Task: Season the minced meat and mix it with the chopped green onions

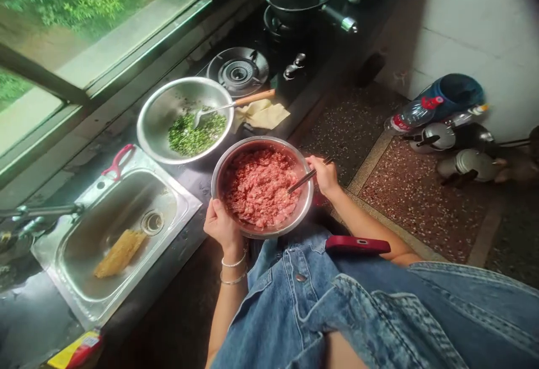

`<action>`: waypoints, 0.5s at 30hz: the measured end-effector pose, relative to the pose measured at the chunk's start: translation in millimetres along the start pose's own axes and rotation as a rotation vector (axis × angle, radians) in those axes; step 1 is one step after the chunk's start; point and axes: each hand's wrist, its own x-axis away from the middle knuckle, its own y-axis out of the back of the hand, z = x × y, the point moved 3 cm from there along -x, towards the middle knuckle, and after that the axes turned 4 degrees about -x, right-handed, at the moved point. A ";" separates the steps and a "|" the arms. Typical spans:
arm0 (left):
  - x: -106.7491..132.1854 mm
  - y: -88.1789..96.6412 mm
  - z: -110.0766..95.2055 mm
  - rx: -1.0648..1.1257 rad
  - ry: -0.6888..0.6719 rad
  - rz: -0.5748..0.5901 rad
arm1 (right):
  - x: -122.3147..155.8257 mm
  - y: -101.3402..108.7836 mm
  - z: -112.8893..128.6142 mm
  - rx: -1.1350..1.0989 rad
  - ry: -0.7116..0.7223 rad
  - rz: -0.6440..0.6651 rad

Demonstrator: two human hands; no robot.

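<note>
Meat bowl (pixel 304 199) near greens bowl (pixel 155 119), sink (pixel 90 226) and burner (pixel 238 74)

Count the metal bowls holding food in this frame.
2. The bowl of minced meat is in the left hand; the bowl of chopped greens sits between the sink and nearer burner.

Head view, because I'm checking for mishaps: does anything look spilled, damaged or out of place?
No clear spill or damage. One mild oddity: a dark red, phone-like object juts from the denim clothing near the meat bowl, and might slip.
</note>
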 end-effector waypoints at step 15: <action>91.9 -388.9 -89.6 -0.009 0.040 0.528 | -174.3 306.1 63.0 -0.118 0.042 -0.579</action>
